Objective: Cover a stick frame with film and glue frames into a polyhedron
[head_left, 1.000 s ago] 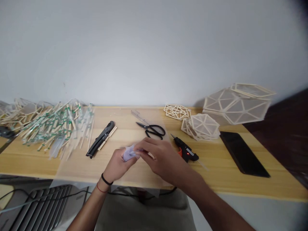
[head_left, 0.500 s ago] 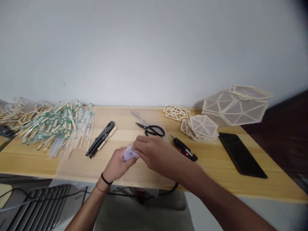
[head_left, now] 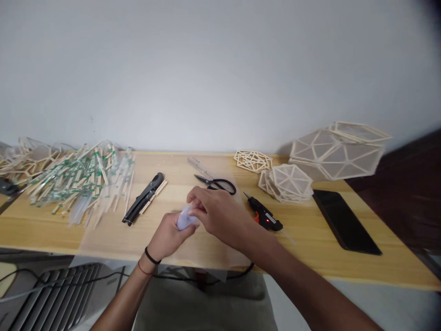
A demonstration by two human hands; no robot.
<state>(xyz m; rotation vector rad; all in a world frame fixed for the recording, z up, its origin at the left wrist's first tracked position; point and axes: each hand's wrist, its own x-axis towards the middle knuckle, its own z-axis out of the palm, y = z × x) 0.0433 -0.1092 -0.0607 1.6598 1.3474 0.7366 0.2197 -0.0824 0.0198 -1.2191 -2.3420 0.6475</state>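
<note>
My left hand [head_left: 167,236] is closed round a small pale lavender thing [head_left: 184,220], soft and thin-looking like a tissue or a film packet; I cannot make out its exact kind. At its upper right edge my right hand [head_left: 213,212] pinches it between thumb and fingers. Both hands are over the front middle of the wooden table. Just beyond the right hand lie black-handled scissors [head_left: 223,185], partly behind its knuckles. A black glue gun [head_left: 264,214] with a red light rests to the right of that hand.
Black pruning cutters [head_left: 143,198] lie left beside short sticks. A heap of wrapped chopsticks [head_left: 86,172] covers the far left. Stick frames [head_left: 253,161], covered panels [head_left: 291,181] and a larger panelled structure [head_left: 339,154] stand right, near a black phone [head_left: 344,221].
My right hand's fingers have shifted slightly up and spread from the lavender thing's edge, still pinching it. The left hand stays in place.
</note>
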